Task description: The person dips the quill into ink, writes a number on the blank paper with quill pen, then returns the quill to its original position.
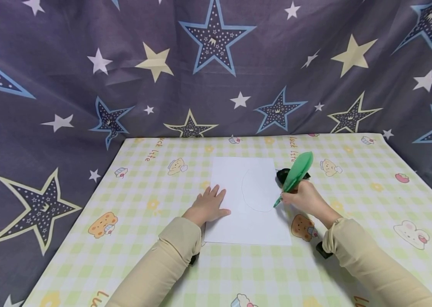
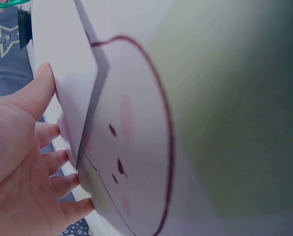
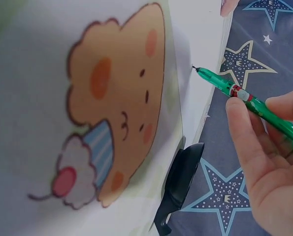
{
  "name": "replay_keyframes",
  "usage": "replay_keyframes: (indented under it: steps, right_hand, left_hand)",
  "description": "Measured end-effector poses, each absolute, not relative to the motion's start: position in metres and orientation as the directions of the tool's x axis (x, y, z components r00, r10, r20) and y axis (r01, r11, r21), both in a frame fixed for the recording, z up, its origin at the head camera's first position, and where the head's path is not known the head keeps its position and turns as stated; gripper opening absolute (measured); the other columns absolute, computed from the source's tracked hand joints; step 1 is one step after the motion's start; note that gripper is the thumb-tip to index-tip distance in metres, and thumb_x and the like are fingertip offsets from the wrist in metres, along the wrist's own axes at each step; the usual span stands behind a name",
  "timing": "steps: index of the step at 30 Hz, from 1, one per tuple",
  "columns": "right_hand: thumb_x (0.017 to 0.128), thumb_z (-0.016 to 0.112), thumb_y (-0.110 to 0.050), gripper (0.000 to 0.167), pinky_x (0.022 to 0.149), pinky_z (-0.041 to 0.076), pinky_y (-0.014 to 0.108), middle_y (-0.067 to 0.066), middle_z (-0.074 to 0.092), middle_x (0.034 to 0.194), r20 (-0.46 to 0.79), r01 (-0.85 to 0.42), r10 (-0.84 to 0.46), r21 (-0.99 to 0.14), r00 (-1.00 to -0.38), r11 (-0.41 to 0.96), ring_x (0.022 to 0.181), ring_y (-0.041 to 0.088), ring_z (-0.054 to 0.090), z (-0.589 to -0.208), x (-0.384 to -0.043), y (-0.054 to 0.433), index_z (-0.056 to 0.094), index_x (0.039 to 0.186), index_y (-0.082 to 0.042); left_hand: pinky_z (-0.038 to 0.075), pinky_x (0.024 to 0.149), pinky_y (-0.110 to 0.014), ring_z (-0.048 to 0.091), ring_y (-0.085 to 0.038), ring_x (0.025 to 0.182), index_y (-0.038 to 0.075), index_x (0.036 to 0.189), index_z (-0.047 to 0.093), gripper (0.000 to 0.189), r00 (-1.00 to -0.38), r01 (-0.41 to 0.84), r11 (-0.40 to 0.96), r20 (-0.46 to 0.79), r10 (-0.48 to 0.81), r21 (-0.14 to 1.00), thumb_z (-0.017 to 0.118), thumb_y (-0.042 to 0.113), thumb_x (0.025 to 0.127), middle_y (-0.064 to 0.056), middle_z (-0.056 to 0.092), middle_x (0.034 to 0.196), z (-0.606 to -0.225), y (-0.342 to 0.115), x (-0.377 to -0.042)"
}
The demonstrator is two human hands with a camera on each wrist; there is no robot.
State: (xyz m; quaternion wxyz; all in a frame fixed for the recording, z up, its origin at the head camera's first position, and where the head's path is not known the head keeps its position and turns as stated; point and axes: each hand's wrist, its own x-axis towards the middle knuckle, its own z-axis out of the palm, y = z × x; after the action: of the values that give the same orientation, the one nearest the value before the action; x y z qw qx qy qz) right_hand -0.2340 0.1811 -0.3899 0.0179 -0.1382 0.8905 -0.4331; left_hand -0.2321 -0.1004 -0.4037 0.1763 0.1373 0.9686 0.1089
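A white sheet of paper (image 1: pixel 246 230) lies on the table, bearing a thin curved line (image 1: pixel 242 187) like an unfinished circle. My left hand (image 1: pixel 210 205) rests with spread fingers on the sheet's left edge; the left wrist view shows its fingers (image 2: pixel 62 184) along that edge. My right hand (image 1: pixel 308 199) pinches a green pen (image 1: pixel 296 172) with a wide leaf-shaped top. The pen's tip is at the line's lower right end, near the sheet's right edge. In the right wrist view, thumb and fingers grip the green barrel (image 3: pixel 264 110).
A glossy black object (image 1: pixel 282 175) lies behind the right hand, partly hidden by the pen; its kind is unclear. Green-checked cloth (image 1: pixel 154 179) with cartoon prints covers the table. A dark star-patterned curtain (image 1: pixel 185 94) hangs behind. Black wrist gear (image 1: pixel 323 250) sits under the right sleeve.
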Motion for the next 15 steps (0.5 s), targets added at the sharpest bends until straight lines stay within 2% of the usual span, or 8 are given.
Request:
replay_keyframes:
  steps: [15]
  right_hand:
    - [0.085, 0.06, -0.003, 0.009, 0.06, 0.049, 0.032, 0.007, 0.066, 0.071, 0.057, -0.196, -0.247, -0.785, -0.967, 0.588, 0.067, 0.022, 0.063, -0.3882, -0.2419, 0.1828, 0.065, 0.084, 0.005]
  left_hand:
    - [0.013, 0.107, -0.052, 0.006, -0.035, 0.137, 0.009, 0.147, 0.023, 0.071, -0.9, 0.233, 0.938, -0.309, 0.308, 0.257, 0.051, 0.044, 0.092, -0.014, 0.012, 0.151, -0.406, -0.1014, -0.2329]
